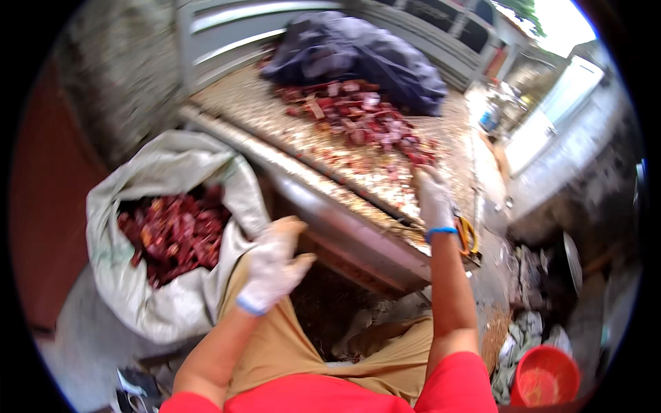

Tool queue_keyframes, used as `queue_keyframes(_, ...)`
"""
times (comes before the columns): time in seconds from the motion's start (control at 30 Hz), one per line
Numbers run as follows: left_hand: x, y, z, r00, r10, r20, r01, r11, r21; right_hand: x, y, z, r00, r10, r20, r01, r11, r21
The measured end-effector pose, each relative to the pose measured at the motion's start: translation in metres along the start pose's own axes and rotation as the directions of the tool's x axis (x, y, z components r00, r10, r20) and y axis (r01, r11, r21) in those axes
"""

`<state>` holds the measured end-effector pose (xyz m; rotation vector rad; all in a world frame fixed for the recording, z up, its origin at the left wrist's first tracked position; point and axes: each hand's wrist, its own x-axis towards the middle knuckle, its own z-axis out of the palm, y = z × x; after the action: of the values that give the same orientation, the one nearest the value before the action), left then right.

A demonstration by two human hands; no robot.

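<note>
My left hand [274, 261], in a whitish knit glove with a blue cuff, is held over my left thigh next to the sack [162, 318]. Its thumb and fingers are apart with nothing between them. The white woven sack gapes wide and holds dark red dried pieces [180, 234] that look like chili peppers. My right hand [434, 199], gloved alike, reaches forward to the near tip of a loose red heap [358, 113] on a truck bed [237, 103]. Its fingertips are blurred, so any grip is hidden. Orange-handled scissors [469, 236] lie by that wrist.
A dark blue cloth [351, 58] covers the back of the heap. Pale bits litter the bed, whose metal edge [330, 213] runs before my knees. To the right are a red bucket [545, 377], crumpled cloth [518, 344] and a wall [585, 158].
</note>
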<state>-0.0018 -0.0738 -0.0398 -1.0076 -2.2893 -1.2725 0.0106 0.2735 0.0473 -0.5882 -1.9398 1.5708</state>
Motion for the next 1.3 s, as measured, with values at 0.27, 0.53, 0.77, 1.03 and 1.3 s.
queue_keyframes(0.27,-0.023,0.021,0.093,0.938,-0.062,0.340,0.113,0.985,-0.131,-0.111,-0.071,0.158,0.744,-0.128,0.656,0.477,0.789,-0.387)
queue_keyframes(0.53,0.007,0.035,0.104,0.855,-0.124,0.504,0.330,0.879,-0.344,-0.011,-0.021,0.096,0.840,-0.436,0.323,0.542,0.663,-0.516)
queue_keyframes(0.77,0.002,0.024,0.115,0.663,-0.055,0.747,0.542,0.724,-0.427,0.070,0.003,-0.038,0.986,-0.059,-0.154,-0.124,0.354,-0.927)
queue_keyframes(1.03,0.012,0.015,0.105,0.691,-0.127,0.711,0.716,0.257,-0.649,0.059,0.010,-0.036,0.976,-0.009,-0.216,-0.189,0.451,-0.873)
queue_keyframes(1.3,0.018,0.015,0.089,0.744,-0.130,0.655,0.663,0.023,-0.748,-0.093,-0.024,-0.002,0.990,0.141,-0.009,-0.129,0.877,-0.463)
